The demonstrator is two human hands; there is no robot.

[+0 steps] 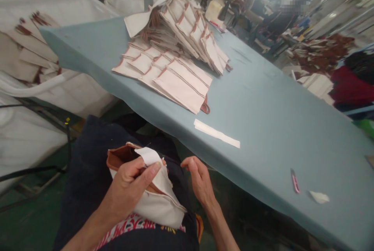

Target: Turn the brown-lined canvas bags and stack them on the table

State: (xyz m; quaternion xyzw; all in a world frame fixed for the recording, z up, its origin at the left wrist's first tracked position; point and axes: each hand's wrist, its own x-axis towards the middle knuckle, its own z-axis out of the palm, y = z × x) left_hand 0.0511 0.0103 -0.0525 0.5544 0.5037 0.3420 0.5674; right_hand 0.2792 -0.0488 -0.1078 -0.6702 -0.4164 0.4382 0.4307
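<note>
A cream cloth pouch with a brown lining (163,210) rests on the lap, its mouth gaping. My left hand (133,182) grips the pouch's edge, and a white strip (150,156) is pinched there between thumb and fingers. To the right of the pouch, apart from it, my right hand (200,179) hangs with thumb and fingertips pressed together. Whatever those fingertips hold, if anything, is too small to tell. Flat on the table nearby lie some pale strips (217,134).
The blue-green table (263,126) bears overlapping cream pieces (181,81) and a taller pile (189,29). A pink cutter (295,181) and a pale scrap (319,197) lie at the right. White bins (67,91) stand left; a person (280,19) is in the background.
</note>
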